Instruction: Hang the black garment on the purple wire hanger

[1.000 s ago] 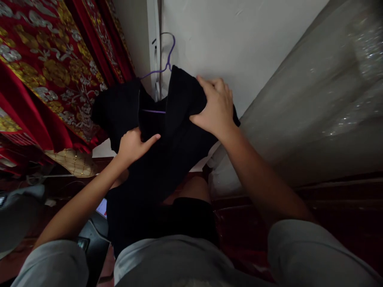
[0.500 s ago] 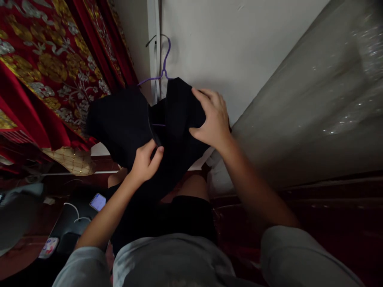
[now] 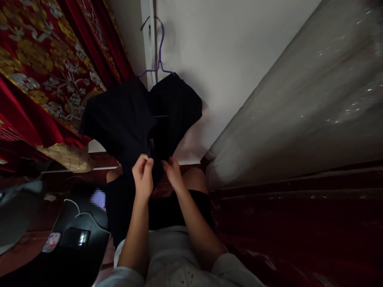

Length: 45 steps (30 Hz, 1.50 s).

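A dark shirt (image 3: 119, 115) hangs from a purple hanger (image 3: 160, 59) on a white upright bar. Its front gapes at the neck, and part of the hanger's lower rod shows inside. My left hand (image 3: 143, 173) is closed, pinching the left edge of the front opening between thumb and fingers. Just to its right, my right hand (image 3: 172, 171) is closed on the opposite edge, lower down the front. The fingertips of the right hand are partly hidden by the dark cloth.
Red cloth with gold and silver flowers (image 3: 38, 52) hangs on the left. Plastic-wrapped material (image 3: 269, 131) leans along the right. At lower left, a black stool-like surface (image 3: 86, 263) bears a dark phone (image 3: 75, 238), a cable and a lit screen. A person's sleeve (image 3: 14, 215) is beside it.
My right hand has left the shirt's right shoulder and come down to the front edge beside my left hand. My left hand has moved slightly down, still holding its edge.
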Tool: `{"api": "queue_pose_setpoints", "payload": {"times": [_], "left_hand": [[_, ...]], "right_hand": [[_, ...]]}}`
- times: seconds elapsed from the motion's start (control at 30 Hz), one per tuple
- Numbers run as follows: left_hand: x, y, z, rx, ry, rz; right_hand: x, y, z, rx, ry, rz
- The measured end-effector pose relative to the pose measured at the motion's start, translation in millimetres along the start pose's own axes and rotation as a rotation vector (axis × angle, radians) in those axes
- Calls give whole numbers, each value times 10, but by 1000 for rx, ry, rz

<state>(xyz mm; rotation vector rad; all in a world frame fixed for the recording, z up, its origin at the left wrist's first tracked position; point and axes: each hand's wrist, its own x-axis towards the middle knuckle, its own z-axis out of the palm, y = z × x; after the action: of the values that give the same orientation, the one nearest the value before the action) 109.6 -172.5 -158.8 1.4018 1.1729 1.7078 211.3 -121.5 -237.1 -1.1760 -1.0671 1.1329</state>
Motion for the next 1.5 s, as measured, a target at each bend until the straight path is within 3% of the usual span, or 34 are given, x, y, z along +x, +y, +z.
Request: {"api": "queue_pose_setpoints", "payload": {"times": [0.1,0.23,0.3,0.53,0.63,0.73,0.93,1.1,1.27,1.37,1.5], "left_hand": [[22,-63,-127,-53,-56,-58],[54,-194,-249,102,-338,-156],[22,-234,-238,214,-403,-127],[-89,-254,-77,162,-224,-15],[-107,-281,-50,123,-142,-7],[-129,-295,-34,65,-144,-37],[-121,-293,-15,52,-102,-75],[-141,-316,35,16,-82,-116],[-185,-249,53,147,-71,-35],[-215,-214,70,210,-97,51],[-327,-314,152,235,-170,62]], "right_hand": [[-105,-56,-119,-8,27,5],[-175,-222,-177,9,1,46],[-217,-288,-171,44,-46,69],[-295,-426,-213,79,-224,-105],[-293,-430,-229,44,-171,-162],[-277,-432,-274,1,-102,-217],[-207,-461,-406,-112,-103,-308],[-179,-387,-378,-109,-70,-393],[-190,-327,-325,-136,-72,-425],[1,-453,-251,-167,-38,-487],[659,-932,-96,-216,7,-692]]}}
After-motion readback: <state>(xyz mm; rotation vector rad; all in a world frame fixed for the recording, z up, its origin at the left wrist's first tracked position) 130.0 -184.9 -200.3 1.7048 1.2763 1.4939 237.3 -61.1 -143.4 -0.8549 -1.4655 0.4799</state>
